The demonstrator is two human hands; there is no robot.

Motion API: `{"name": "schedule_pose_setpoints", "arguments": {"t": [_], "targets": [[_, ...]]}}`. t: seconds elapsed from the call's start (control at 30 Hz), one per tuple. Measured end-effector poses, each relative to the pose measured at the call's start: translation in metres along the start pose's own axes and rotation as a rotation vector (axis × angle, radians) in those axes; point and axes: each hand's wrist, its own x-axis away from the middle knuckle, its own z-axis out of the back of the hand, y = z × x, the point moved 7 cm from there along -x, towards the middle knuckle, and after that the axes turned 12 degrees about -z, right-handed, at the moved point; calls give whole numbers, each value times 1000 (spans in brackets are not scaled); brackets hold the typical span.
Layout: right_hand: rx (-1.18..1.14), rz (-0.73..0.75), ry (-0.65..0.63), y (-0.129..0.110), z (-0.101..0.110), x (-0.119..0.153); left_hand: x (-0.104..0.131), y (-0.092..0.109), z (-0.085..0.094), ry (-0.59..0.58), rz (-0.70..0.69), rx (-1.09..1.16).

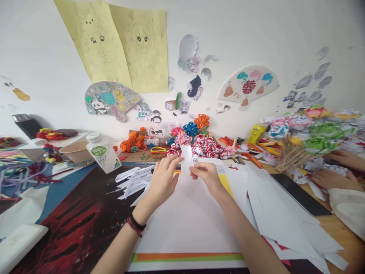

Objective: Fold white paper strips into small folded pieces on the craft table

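A narrow white paper strip (187,156) stands upright over the stack of white paper sheets (189,224). My right hand (207,177) pinches its lower right edge between thumb and fingers. On the other side, my left hand (164,177) has its fingers stretched out, with the fingertips at the strip's left edge and the thumb apart from them. Whether those fingertips press on the strip is hard to tell. Left of the sheets, several cut white paper strips (134,180) lie in a loose pile on the dark mat (85,213). Orange and green sheets show beneath the white stack.
A white bottle (103,154) and a bowl (75,152) stand at the left. Craft flowers (209,146) line the wall. More white sheets (282,213) lie at the right. A co-worker's hands (336,179) are by bundled sticks (293,156) and a black flat object (305,196).
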Motion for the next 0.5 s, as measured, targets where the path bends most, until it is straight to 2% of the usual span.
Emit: {"name": "schedule_pose_setpoints", "arguments": {"t": [0.1,0.2,0.37,0.5], "targets": [[36,6,7,-1,2,-1,1,10,-1,-39,-166,-194],[60,12,2,0,2,-3,4,14,-1,-39,-237,-222],[59,33,-31,0,0,-4,4,12,0,-63,-250,-236],[31,30,-60,1,-5,-1,1,6,2,-5,-133,-180]]}}
